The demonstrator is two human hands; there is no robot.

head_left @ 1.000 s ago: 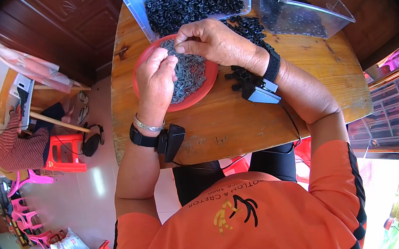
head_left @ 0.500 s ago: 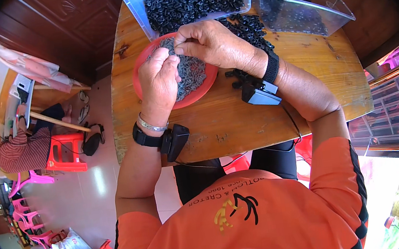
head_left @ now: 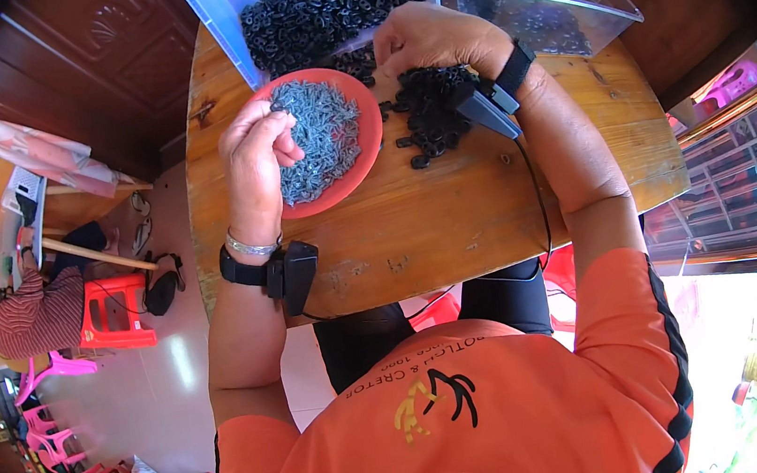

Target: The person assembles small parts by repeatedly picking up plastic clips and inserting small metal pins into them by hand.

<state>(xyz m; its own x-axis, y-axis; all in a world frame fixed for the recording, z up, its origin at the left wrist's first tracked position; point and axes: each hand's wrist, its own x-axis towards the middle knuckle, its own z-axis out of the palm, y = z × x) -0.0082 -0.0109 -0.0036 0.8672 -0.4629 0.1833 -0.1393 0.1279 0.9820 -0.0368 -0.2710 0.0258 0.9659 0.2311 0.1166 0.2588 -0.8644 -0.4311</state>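
Note:
My left hand [head_left: 256, 147] is above the left side of a round red plate [head_left: 371, 143], its fingers curled closed. A tiny dark bit shows at its fingertips, too small to name. Small grey pieces [head_left: 319, 135] fill the plate. My right hand [head_left: 430, 39] hangs over a heap of small black looped plastic parts [head_left: 435, 116] on the table, right of the plate. Its thumb and fingers are pinched together, and what they hold, if anything, is hidden. Each wrist wears a strap with a black device.
Behind the plate stands a clear bin [head_left: 227, 38] of black parts, tipped toward me. A second clear bin [head_left: 593, 16] with dark parts is at the back right of the wooden table [head_left: 436, 239]. At left, another person [head_left: 32, 303] sits near a red stool [head_left: 116, 311].
My hands, close together over the plate before, have parted. The right one has moved over the black heap, while the left stays at the plate. The whole view has shifted slightly.

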